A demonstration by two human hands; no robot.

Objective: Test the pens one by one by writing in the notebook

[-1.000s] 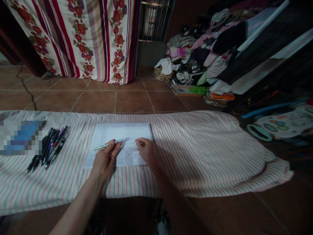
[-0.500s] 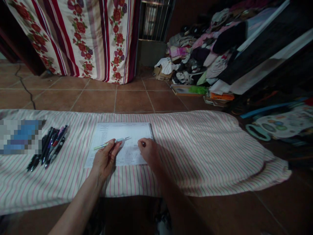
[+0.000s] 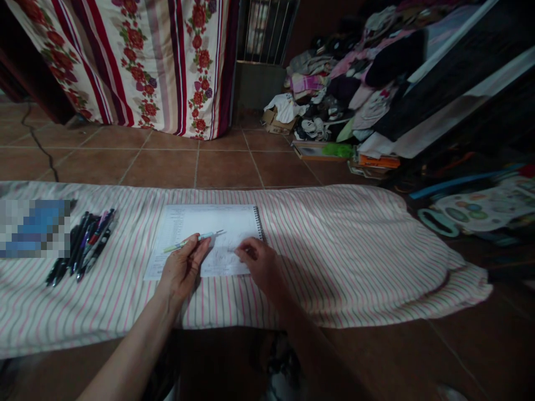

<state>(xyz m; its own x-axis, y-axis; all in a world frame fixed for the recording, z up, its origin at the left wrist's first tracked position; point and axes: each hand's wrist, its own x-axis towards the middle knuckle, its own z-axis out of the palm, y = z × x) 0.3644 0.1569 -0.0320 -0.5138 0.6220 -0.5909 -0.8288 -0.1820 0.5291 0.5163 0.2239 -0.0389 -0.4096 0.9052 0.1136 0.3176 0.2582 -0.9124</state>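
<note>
My left hand (image 3: 180, 273) is closed on a slim pen (image 3: 178, 245), pale green at one end and light blue toward the other. Its thin tip points right, above a spiral notebook (image 3: 213, 217) with writing and scribbles on its lower part. To the right, my right hand (image 3: 262, 264) hovers at the notebook's lower right, thumb and fingertips pinched together. Whatever those fingertips hold, if anything, is too small to make out. A pile of pens (image 3: 90, 242), mostly dark, lies left of the notebook.
A striped cloth (image 3: 355, 250) covers the low surface under everything. At its left end is a pixelated blue and grey patch (image 3: 35, 228). Beyond are a tiled floor (image 3: 167, 167), a floral curtain (image 3: 167, 67) and heaped clothes (image 3: 346, 83). A patterned white item (image 3: 472, 209) stands at right.
The fingers of my right hand have loosened from a tighter curl into a more extended pinch. My left hand keeps the pen in nearly the same place. The view has shifted slightly.
</note>
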